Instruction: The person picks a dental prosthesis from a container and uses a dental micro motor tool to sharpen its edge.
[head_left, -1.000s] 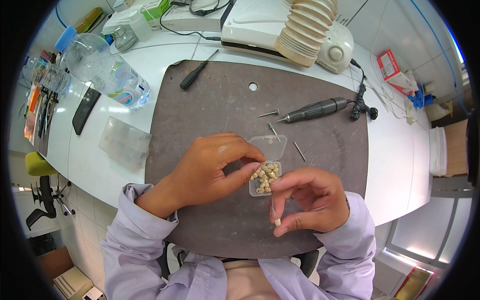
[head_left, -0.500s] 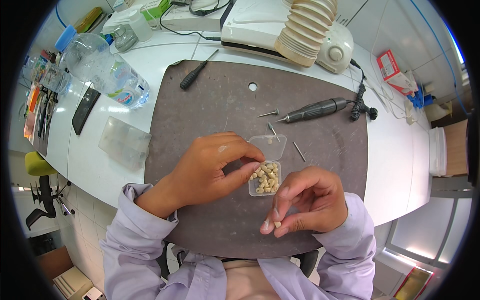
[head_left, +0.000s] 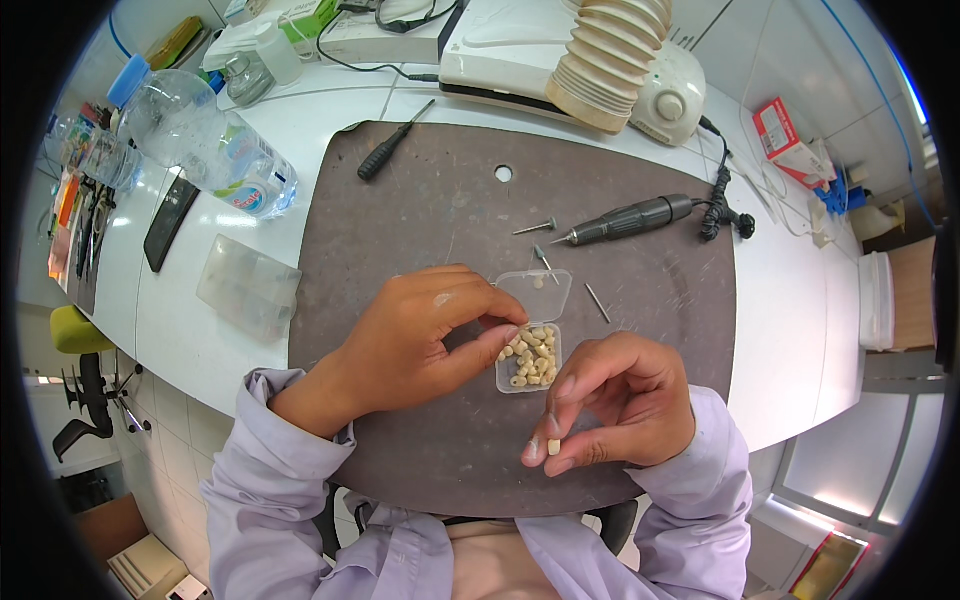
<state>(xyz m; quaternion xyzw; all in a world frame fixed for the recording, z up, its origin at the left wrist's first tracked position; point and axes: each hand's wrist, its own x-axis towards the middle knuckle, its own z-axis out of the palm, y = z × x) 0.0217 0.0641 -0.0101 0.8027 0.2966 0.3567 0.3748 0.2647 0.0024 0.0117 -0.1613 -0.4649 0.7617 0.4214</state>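
Observation:
A small clear plastic box (head_left: 528, 388) lies with its lid (head_left: 548, 300) flipped back on the far side. Several cream-coloured artificial teeth (head_left: 536, 358) fill it. The thumb and fingers of my left hand (head_left: 430, 325) are closed at the box's far left corner, partly covering it. Just to the right and nearer to me, my right hand (head_left: 620, 405) pinches one small artificial tooth (head_left: 554, 447) between thumb and fingertips. That tooth is held above the brown mat (head_left: 450, 460).
Beyond the box lie metal burs (head_left: 597, 302) and a black rotary handpiece (head_left: 630, 220). A black-handled tool (head_left: 385, 155) rests farther left. A water bottle (head_left: 215, 140), a phone (head_left: 171, 222) and a clear case (head_left: 250, 287) stand left; a ribbed hose (head_left: 610, 65) hangs behind.
The tooth in my right fingertips has turned a little and shows more of its face. Both hands otherwise stay where they were.

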